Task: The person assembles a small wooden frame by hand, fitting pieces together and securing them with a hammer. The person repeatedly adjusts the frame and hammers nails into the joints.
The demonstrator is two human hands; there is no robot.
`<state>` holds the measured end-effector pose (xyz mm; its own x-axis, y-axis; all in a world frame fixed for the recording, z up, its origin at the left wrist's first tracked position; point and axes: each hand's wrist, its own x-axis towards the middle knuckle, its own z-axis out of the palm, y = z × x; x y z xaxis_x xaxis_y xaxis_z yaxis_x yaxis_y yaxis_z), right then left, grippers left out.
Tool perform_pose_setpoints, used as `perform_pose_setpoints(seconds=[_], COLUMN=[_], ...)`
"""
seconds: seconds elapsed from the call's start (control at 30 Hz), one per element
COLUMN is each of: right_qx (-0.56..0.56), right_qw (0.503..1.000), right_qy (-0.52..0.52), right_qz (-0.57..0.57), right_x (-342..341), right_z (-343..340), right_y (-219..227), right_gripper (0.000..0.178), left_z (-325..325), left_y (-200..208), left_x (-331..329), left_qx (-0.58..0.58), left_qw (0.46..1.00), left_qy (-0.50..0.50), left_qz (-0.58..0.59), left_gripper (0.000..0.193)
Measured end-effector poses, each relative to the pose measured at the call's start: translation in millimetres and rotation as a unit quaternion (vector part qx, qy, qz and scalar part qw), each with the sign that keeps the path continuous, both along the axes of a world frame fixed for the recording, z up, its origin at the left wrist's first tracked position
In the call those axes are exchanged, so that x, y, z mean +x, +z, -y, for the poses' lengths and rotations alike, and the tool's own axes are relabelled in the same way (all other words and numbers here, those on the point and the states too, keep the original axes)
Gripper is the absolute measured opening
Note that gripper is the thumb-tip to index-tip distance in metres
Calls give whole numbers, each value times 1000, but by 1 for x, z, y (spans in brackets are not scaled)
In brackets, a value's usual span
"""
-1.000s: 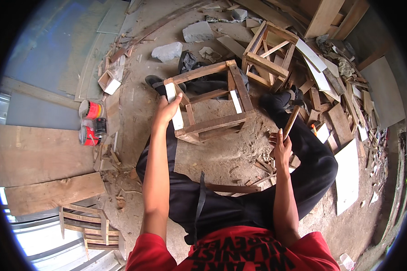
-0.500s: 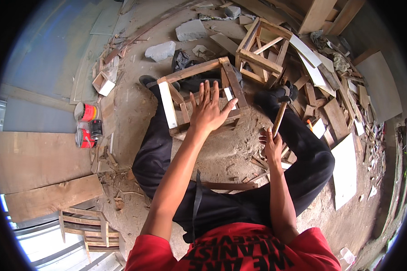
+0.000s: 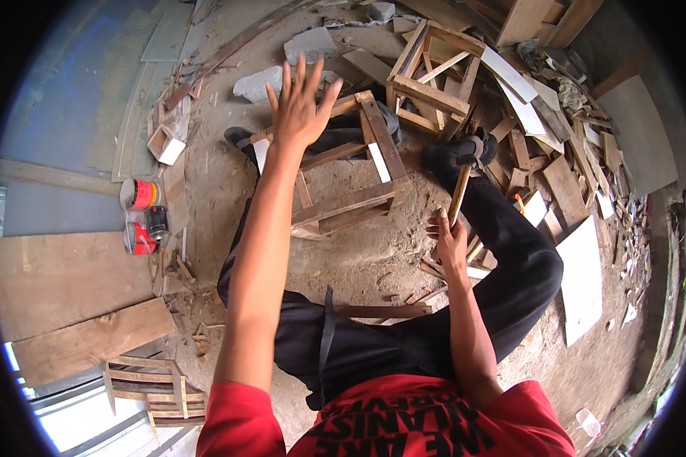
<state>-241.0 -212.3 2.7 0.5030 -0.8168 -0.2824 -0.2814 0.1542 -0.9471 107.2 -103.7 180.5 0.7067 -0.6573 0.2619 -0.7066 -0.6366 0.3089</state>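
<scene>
My left hand (image 3: 300, 114) is raised over the far left part of a wooden frame (image 3: 351, 204), its fingers spread and nothing in it. The frame rests on the dirt floor between my legs, built of brown bars with two white-faced pieces; my left hand and forearm hide part of its left side. My right hand (image 3: 451, 242) is closed around the wooden handle of a hammer (image 3: 460, 194) beside my right shin. The hammer's head lies in front of my right shoe and is hard to make out against it.
A second wooden frame (image 3: 434, 97) stands beyond my right foot, next to a heap of wood offcuts (image 3: 568, 190). A white board (image 3: 581, 278) lies right of my knee. Paint cans (image 3: 141, 194) stand at left near plywood sheets (image 3: 68, 278). Concrete chunks (image 3: 258, 85) lie at the far side.
My left hand has moved away from me and to the left, from over the frame's middle to its far left part. My right hand keeps its hold on the hammer.
</scene>
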Motion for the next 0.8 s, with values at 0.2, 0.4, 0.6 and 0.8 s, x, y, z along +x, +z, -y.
perform_pose_setpoints(seconds=[0.2,0.4,0.6,0.8], right_qx=[-9,-100,-229,-345], right_qw=[1000,991,952,938], right_qy=[4,37,124,2], right_qz=[-23,-81,-163,-43], right_x=[2,25,48,80], right_z=[-10,-13,11,48], right_y=[4,7,-56,-41], right_gripper=[44,41,36,37], left_z=[-7,-19,-80,-150], left_y=[-57,-31,-41,-44], left_x=[34,15,6,-22], left_qx=[26,19,-137,-471], left_qw=[999,990,989,692], left_qy=[19,0,25,256], left_qz=[29,-143,-40,-484], left_gripper=[76,80,73,67])
